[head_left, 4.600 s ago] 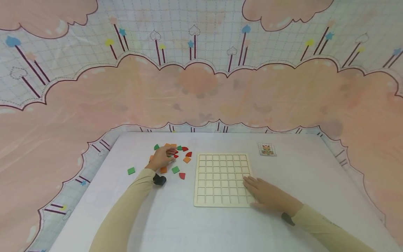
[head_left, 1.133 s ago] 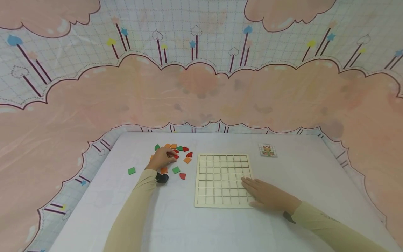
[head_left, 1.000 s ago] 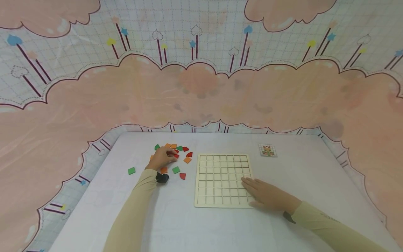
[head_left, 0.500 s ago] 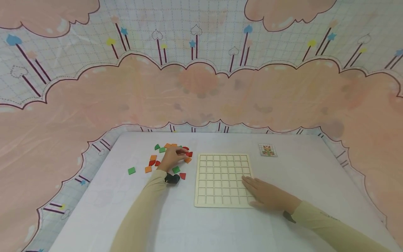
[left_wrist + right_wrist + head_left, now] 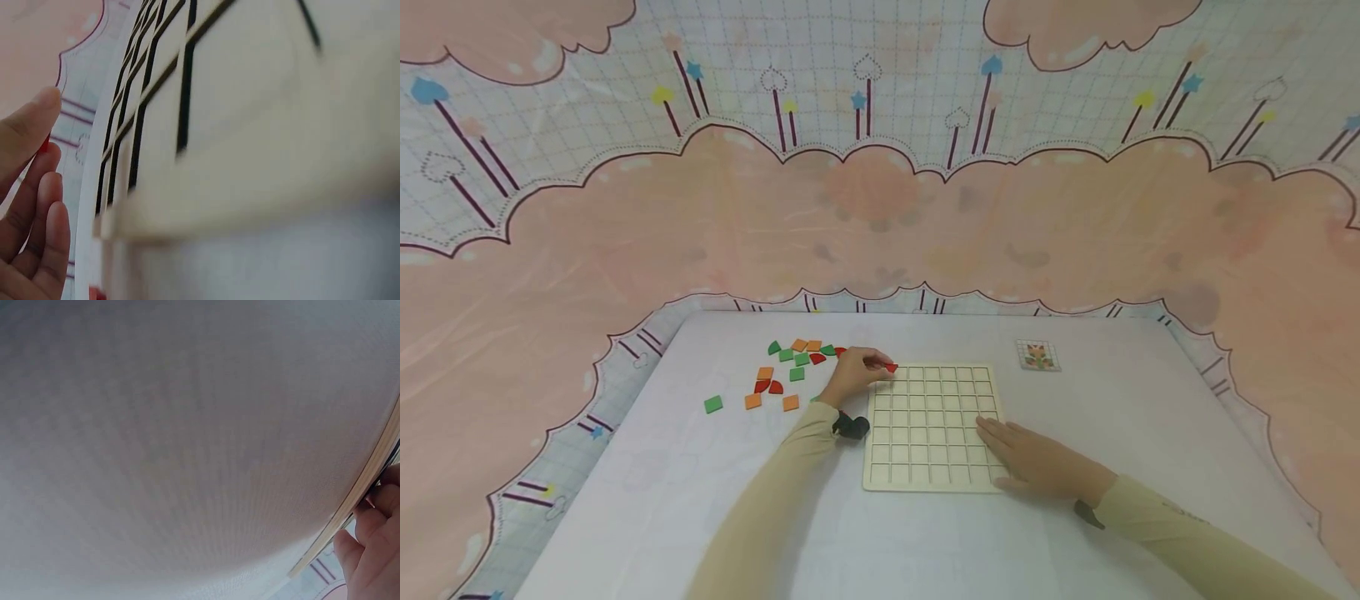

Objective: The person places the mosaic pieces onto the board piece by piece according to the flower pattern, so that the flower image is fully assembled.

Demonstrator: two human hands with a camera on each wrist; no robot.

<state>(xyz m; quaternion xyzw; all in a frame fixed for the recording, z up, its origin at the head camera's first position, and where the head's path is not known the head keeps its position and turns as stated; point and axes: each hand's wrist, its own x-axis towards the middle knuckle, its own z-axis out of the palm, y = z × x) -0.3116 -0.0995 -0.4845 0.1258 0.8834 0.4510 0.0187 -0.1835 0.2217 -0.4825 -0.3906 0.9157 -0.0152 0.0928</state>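
Note:
My left hand (image 5: 856, 373) is at the upper left corner of a pale wooden grid board (image 5: 938, 435). Between thumb and fingers it pinches a small red tile (image 5: 891, 367), which juts out over the top row of cells. Only a sliver of that red tile (image 5: 44, 147) shows in the left wrist view, the rest being covered by the fingertips. My right hand (image 5: 1048, 461) lies with fingers extended on the board's right edge. In the right wrist view its fingers (image 5: 369, 522) touch the wooden rim.
Loose orange, green and red tiles (image 5: 791, 403) lie left of the board, some square and some quarter-round. One green square tile (image 5: 713, 404) sits farther out. A small card with a flower pattern (image 5: 1037, 356) lies behind the board to the right.
The left hand has gone right, from among the loose tiles to the board's upper left corner, with a red tile now in its fingers. The right hand has stayed on the board's edge.

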